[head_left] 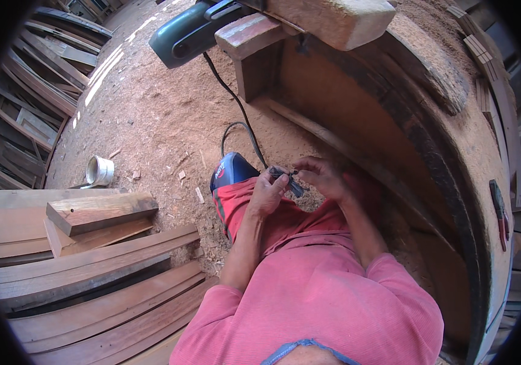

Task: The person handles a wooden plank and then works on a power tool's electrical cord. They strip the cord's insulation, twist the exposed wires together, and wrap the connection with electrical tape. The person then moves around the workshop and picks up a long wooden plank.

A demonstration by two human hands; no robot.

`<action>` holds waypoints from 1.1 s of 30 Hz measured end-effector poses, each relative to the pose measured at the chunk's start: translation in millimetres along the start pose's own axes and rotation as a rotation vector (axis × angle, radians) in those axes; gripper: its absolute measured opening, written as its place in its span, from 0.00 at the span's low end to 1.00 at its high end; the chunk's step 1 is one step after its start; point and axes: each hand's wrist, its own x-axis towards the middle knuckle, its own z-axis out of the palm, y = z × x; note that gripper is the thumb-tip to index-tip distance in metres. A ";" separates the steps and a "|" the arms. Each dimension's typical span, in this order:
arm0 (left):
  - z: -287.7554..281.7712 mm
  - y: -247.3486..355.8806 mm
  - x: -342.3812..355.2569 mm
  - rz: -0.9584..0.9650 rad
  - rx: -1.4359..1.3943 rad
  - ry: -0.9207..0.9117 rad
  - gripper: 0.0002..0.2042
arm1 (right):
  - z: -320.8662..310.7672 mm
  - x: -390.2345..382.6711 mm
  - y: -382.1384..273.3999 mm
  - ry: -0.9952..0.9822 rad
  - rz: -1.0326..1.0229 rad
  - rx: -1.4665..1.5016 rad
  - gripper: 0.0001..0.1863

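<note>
My left hand (267,193) is closed around a small dark piece (295,188) in front of my lap. Its exact kind is too small to make out. A black cord (240,110) runs down from a green power tool (182,38) and ends out of sight close to this hand. Just to the right, my right hand (324,177) is bent toward the same piece, thumb and fingertips pinched at its upper edge. Whatever sits between those fingertips is hidden.
Planks (90,267) are stacked at the lower left, with a short wood block (102,212) on top. A white cup (100,171) lies on the sawdust-covered floor. To the right curves a large workbench (455,152) bearing pliers (499,213). A wooden beam (339,21) juts out ahead.
</note>
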 end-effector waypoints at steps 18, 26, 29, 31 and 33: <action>1.5 0.8 3.2 0.145 0.224 -0.038 0.09 | -3.6 0.1 4.3 -0.005 -0.116 -0.577 0.08; 27.6 1.7 1.7 -0.065 0.052 0.111 0.05 | 4.8 0.3 9.9 0.118 -0.147 -0.708 0.09; 16.9 -8.9 5.3 0.021 0.224 0.073 0.04 | 7.1 1.3 20.2 0.148 -0.242 -0.764 0.09; 14.3 -13.7 5.7 0.007 0.185 0.119 0.03 | 8.6 1.2 24.0 0.135 -0.262 -0.726 0.09; 14.5 -5.8 5.6 -0.047 0.078 0.103 0.04 | 12.0 1.2 17.5 0.118 -0.235 -0.724 0.10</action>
